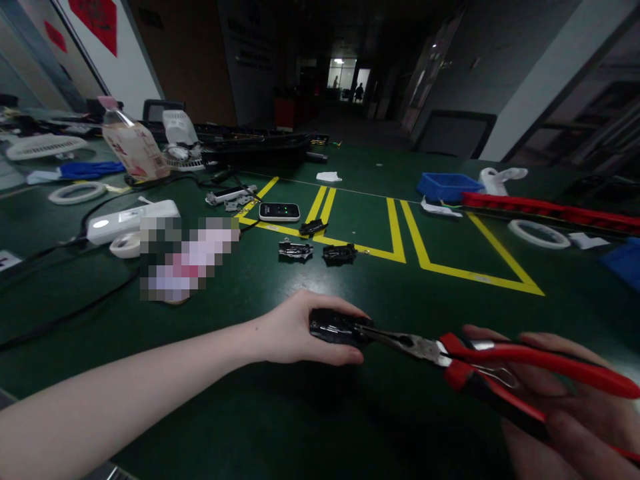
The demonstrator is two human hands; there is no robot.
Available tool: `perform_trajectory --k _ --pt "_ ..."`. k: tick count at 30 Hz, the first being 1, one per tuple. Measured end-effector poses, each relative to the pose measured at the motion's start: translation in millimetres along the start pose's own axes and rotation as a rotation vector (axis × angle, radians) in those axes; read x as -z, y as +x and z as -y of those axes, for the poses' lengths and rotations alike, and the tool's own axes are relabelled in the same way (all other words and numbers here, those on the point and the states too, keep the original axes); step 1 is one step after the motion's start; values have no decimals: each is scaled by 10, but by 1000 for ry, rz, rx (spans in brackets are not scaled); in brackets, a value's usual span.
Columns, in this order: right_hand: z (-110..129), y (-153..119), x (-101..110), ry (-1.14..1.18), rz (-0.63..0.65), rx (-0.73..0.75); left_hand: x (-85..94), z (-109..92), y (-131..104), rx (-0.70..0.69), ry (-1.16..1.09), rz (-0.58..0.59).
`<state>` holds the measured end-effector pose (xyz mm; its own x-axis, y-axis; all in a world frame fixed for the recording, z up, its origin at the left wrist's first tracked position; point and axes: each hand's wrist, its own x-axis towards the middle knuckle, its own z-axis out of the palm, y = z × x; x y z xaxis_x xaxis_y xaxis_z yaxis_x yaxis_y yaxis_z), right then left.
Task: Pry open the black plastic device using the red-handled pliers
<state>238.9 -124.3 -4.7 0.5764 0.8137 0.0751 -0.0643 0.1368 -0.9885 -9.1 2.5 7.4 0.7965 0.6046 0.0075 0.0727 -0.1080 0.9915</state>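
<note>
Gripping one black part [334,328], left hand [295,330]; three more [295,250] lie beyond.

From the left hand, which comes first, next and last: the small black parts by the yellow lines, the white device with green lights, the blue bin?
Measured from the left hand:
1. Small black parts, just ahead on the table.
2. White device with green lights, farther ahead, by the yellow lines.
3. Blue bin, far ahead to the right.
</note>
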Motion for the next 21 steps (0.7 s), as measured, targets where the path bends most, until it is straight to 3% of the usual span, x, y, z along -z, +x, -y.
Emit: perform_trajectory --k 6,16,21 --pt "42 56 -76 0 -107 -168 -1 -12 5 3 7 9" --pt "14 57 5 4 -28 -79 4 -35 -11 50 -33 34" --pt "79 95 -136 64 -117 -209 3 -27 3 56 15 45"
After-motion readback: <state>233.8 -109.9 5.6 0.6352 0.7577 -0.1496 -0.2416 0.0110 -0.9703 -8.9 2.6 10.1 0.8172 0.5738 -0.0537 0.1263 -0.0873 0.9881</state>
